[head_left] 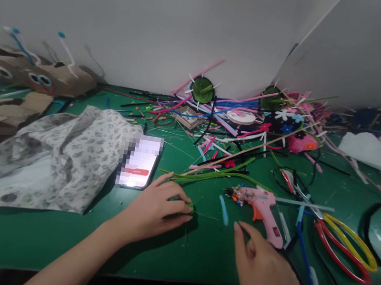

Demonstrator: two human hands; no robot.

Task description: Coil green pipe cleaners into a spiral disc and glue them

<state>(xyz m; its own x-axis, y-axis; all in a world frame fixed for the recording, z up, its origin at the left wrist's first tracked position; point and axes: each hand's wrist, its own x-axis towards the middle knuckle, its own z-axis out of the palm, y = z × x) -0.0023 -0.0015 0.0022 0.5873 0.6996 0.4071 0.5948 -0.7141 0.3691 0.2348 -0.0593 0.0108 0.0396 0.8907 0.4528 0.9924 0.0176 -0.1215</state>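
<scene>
My left hand [162,208] lies on the green table [52,241], fingers curled over a small green piece [189,206] pinched at the fingertips. Long green pipe cleaners [214,175] run from just beyond that hand toward the right. My right hand [263,274] hovers low near the table's front edge, fingers loosely bent with the index tip out, holding nothing that shows. A pink glue gun [261,207] lies just beyond the right hand. A short light-blue stick [223,210] rests between the two hands.
A phone [141,162] with a lit screen lies left of my left hand, beside a patterned cloth [53,159]. Red and yellow hoops [347,249] and scissors [299,188] sit at right. A heap of coloured pipe cleaners [238,111] lies behind; cardboard figures with eyes [23,75] at far left.
</scene>
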